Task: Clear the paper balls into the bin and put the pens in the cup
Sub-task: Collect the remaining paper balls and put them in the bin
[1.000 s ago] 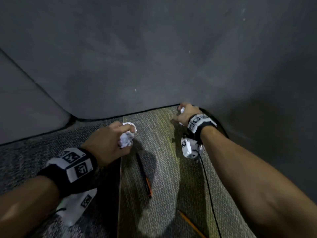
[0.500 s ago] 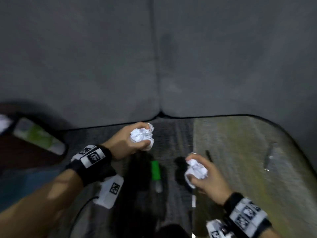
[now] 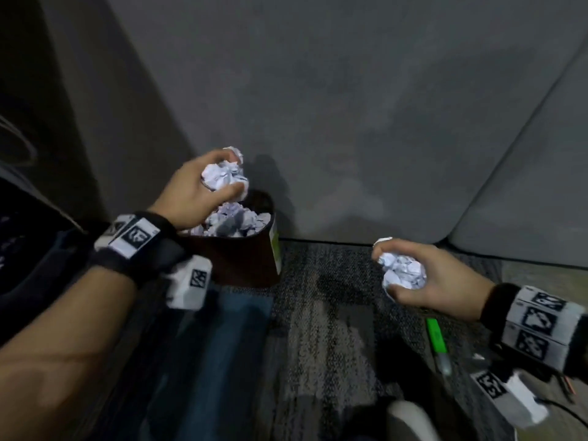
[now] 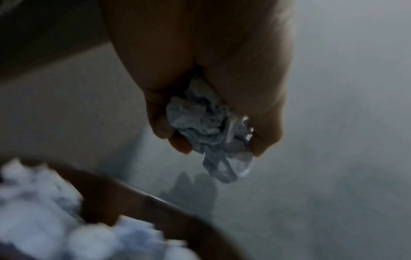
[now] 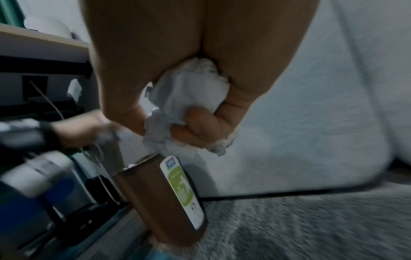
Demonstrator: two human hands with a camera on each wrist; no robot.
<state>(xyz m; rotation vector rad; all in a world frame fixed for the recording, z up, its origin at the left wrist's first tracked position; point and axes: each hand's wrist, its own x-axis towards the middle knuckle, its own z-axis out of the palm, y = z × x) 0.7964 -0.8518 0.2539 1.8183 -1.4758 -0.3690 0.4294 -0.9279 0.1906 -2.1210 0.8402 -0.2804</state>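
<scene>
Paper balls are light and soft; they crush easily and spring back a little, so a loose hold around the whole ball is enough and you need no force. Your left hand [image 3: 191, 194] has its grip curled around one paper ball [image 3: 224, 176], and it hangs just above the bin [image 3: 241, 256], near the back rim. Your right hand [image 3: 423, 278] holds a second paper ball [image 3: 402, 270] with the fingers wrapped around it, well apart from the bin, over the carpet [image 3: 318, 313].

The bin is already heaped with crumpled paper [image 3: 235, 219] up to the rim, so I judge that a ball dropped from height can roll off the pile. It seems better to lower it and press it lightly into the heap. The bin looks light and stands close to the grey wall [image 3: 350, 122], so a push on the rim might tip or shift it.

A green pen [image 3: 436, 335] lies on the carpet below your right wrist; it is stiff and smooth and may roll, so take it at the middle of the barrel. The cup is not visible in these views. Between the bin and your right hand the carpet gives open room for crossing over.
</scene>
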